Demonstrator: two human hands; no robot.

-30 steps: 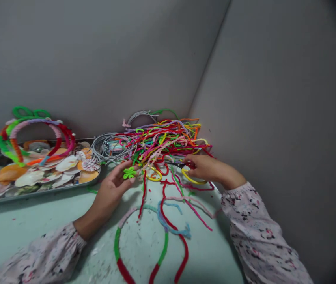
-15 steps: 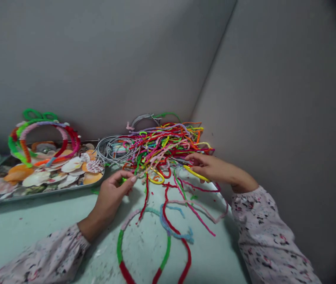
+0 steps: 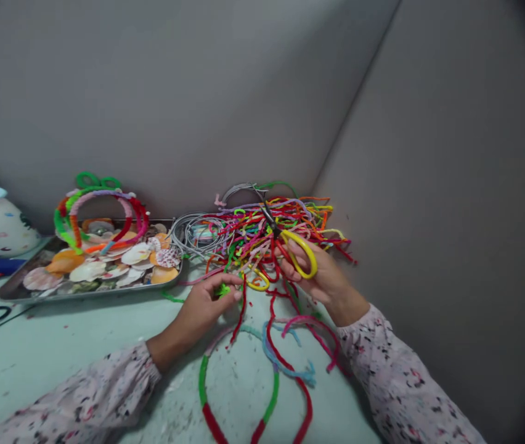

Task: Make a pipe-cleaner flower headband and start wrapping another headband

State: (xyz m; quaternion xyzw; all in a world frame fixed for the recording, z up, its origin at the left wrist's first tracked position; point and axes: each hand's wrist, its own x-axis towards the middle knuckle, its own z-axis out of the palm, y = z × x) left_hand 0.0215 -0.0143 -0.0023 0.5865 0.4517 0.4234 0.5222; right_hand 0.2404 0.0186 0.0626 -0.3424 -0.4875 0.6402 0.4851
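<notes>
Spreading beneath everything, the pale green counter [image 3: 82, 333] carries a metal tray [image 3: 105, 294] of shells [image 3: 89, 269] at the left. Right of it, near the wall, lies a tangled heap of pipe cleaners [image 3: 299, 219]. Nearer the front, a fuzzy arch [image 3: 203, 379] lies flat, a light blue strand [image 3: 290, 372] crossing its right side. Colourful headbands [image 3: 75, 227] stand on the shells, and a coil of grey wire [image 3: 179, 233] sits between tray and heap. Of the 2 hands, the right hand [image 3: 322, 280] has its fingers wrapped around the handles of scissors [image 3: 277, 232], blades pointing up and away before the heap. The left hand [image 3: 202, 308], beside them, pinches a small bright green piece [image 3: 222, 290], partly hidden by its fingers.
</notes>
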